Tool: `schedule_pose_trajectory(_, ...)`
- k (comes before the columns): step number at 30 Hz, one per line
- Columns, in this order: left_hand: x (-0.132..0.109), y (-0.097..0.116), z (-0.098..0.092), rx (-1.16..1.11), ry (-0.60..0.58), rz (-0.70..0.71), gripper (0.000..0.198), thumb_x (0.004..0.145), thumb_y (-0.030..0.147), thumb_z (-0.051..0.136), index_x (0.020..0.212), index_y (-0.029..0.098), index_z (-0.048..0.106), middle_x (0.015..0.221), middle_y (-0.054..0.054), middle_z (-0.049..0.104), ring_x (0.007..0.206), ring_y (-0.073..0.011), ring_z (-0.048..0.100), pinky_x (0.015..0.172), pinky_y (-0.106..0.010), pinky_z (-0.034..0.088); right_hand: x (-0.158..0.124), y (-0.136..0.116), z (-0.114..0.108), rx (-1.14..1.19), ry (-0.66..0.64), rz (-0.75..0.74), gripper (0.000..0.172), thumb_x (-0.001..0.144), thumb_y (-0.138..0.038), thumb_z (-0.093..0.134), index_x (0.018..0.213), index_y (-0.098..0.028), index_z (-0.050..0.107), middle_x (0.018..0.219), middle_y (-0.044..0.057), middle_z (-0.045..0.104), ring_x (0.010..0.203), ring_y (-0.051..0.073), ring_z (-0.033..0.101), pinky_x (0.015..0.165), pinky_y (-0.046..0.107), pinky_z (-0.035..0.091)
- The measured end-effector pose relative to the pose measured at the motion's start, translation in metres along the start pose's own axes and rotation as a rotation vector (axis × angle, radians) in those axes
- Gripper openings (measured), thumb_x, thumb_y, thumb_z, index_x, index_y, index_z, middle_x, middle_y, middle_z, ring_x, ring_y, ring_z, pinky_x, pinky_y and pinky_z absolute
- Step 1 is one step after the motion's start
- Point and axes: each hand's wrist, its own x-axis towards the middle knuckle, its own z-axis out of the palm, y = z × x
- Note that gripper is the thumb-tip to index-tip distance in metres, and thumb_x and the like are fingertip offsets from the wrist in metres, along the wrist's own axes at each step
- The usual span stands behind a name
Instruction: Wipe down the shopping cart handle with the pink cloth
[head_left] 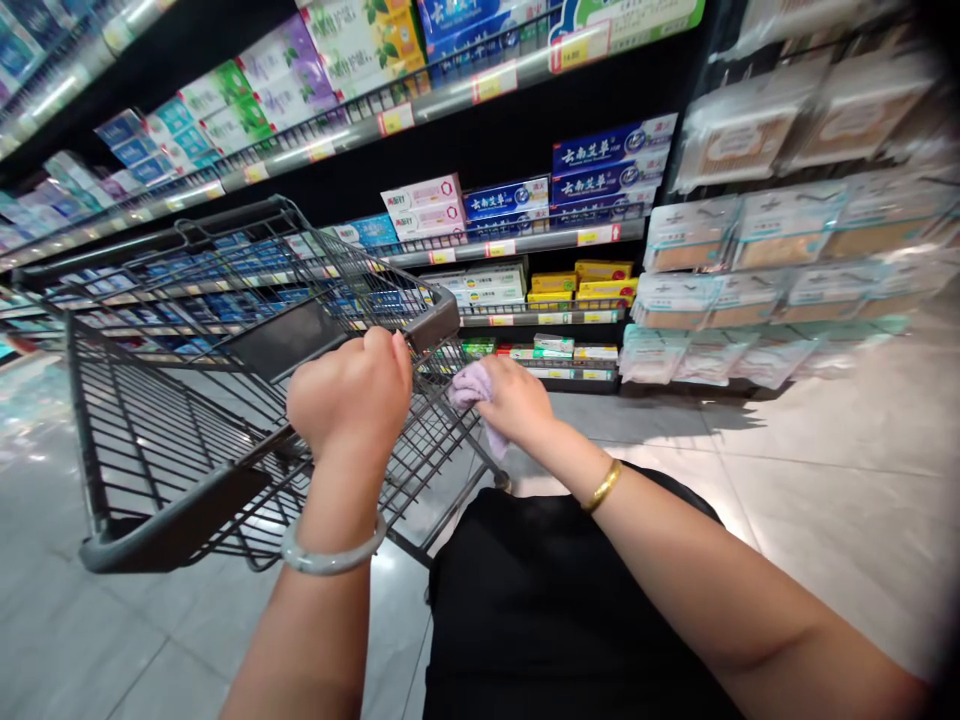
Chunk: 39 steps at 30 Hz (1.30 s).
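A dark wire shopping cart (172, 440) stands in front of me, angled toward the left. My left hand (349, 395) is closed around its handle bar, with a pale bangle on the wrist. A crumpled lilac cloth (471, 385) is bunched in my right hand (517, 400), one end hanging below the fingers. That hand is beside the right end of the handle, over the lower frame of the cart. Whether the cloth touches the frame I cannot tell. No goods show in the visible part of the basket.
Shelves (420, 110) stacked with boxed goods run along the far side, close behind the cart. Hanging packs of cotton swabs (742, 140) fill a rack at the right. Grey floor tiles (810, 480) lie below, and black clothing (555, 600) covers my lap area.
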Motion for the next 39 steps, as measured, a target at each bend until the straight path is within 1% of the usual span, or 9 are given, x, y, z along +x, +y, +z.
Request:
schedule_pose_trajectory(4,0.0,0.0,0.0,-0.009,-0.004,-0.002,0.054,0.108,0.043,0.014,0.087,0.021,0.059,0.076,-0.011,0.069,0.065,-0.0286,0.063,0.06,-0.035,0.016,-0.008,-0.01,0.005,0.028,-0.054,-0.146,0.039,0.087,-0.027,0.061,0.125,-0.025,0.057,0.124,0.006,0.066,0.113,0.022,0.064,0.092,0.032,0.051)
schedule_pose_trajectory(6,0.0,0.0,0.0,-0.012,-0.009,-0.004,0.055,0.108,0.043,0.014,0.088,0.02,0.059,0.077,-0.011,0.069,0.066,-0.0286,0.064,0.059,-0.035,0.016,-0.008,-0.009,0.006,0.026,-0.067,-0.119,0.038,0.087,-0.028,0.062,0.124,-0.026,0.057,0.122,0.005,0.066,0.111,0.022,0.065,0.091,0.032,0.051)
schedule_pose_trajectory(10,0.0,0.0,-0.001,-0.008,-0.005,0.0,0.055,0.108,0.043,0.014,0.087,0.02,0.059,0.076,-0.01,0.068,0.064,-0.0287,0.063,0.059,-0.036,0.017,-0.003,-0.003,0.008,-0.025,-0.036,0.032,0.043,0.086,-0.029,0.062,0.128,-0.023,0.055,0.125,0.008,0.066,0.108,0.025,0.066,0.089,0.034,0.052)
schedule_pose_trajectory(16,-0.001,-0.001,0.0,-0.013,-0.006,0.0,0.056,0.108,0.042,0.013,0.087,0.02,0.06,0.076,-0.011,0.068,0.064,-0.0288,0.062,0.06,-0.036,0.018,-0.011,-0.012,0.013,-0.04,-0.058,-0.075,0.034,0.092,-0.04,0.06,0.123,-0.025,0.056,0.119,0.006,0.067,0.102,0.023,0.067,0.082,0.032,0.052)
schedule_pose_trajectory(22,0.0,0.0,-0.001,-0.028,-0.041,-0.017,0.06,0.108,0.044,0.011,0.088,0.019,0.061,0.077,-0.012,0.069,0.065,-0.0278,0.062,0.06,-0.036,0.018,-0.004,-0.002,0.001,-0.108,-0.077,0.089,0.037,0.087,-0.031,0.062,0.123,-0.024,0.055,0.121,0.008,0.068,0.105,0.025,0.069,0.081,0.032,0.052)
schedule_pose_trajectory(24,0.0,0.001,-0.002,-0.042,-0.047,-0.024,0.06,0.108,0.044,0.01,0.088,0.019,0.062,0.078,-0.013,0.069,0.066,-0.0276,0.062,0.061,-0.036,0.018,-0.007,-0.005,0.002,-0.118,-0.111,0.07,0.036,0.087,-0.031,0.062,0.121,-0.023,0.056,0.119,0.008,0.068,0.104,0.024,0.07,0.08,0.031,0.052)
schedule_pose_trajectory(28,0.001,0.001,-0.002,-0.069,-0.07,-0.037,0.062,0.108,0.045,0.01,0.091,0.017,0.063,0.081,-0.014,0.07,0.069,-0.0271,0.063,0.062,-0.035,0.021,-0.016,-0.016,0.007,-0.108,-0.171,-0.071,0.031,0.089,-0.037,0.061,0.117,-0.024,0.057,0.116,0.006,0.07,0.102,0.023,0.07,0.078,0.03,0.052)
schedule_pose_trajectory(34,0.0,0.001,-0.006,-0.055,-0.081,-0.032,0.063,0.107,0.045,0.009,0.092,0.018,0.063,0.08,-0.014,0.07,0.07,-0.0285,0.064,0.062,-0.036,0.022,-0.008,-0.005,0.005,-0.158,-0.164,0.078,0.032,0.086,-0.031,0.062,0.117,-0.023,0.057,0.117,0.009,0.07,0.103,0.025,0.072,0.078,0.032,0.053)
schedule_pose_trajectory(39,0.0,0.001,-0.006,-0.066,-0.098,-0.052,0.063,0.107,0.045,0.01,0.093,0.017,0.065,0.081,-0.015,0.07,0.072,-0.0291,0.065,0.063,-0.037,0.025,-0.017,-0.014,0.011,-0.167,-0.228,-0.033,0.032,0.086,-0.033,0.063,0.116,-0.022,0.058,0.116,0.009,0.071,0.102,0.024,0.072,0.078,0.031,0.054)
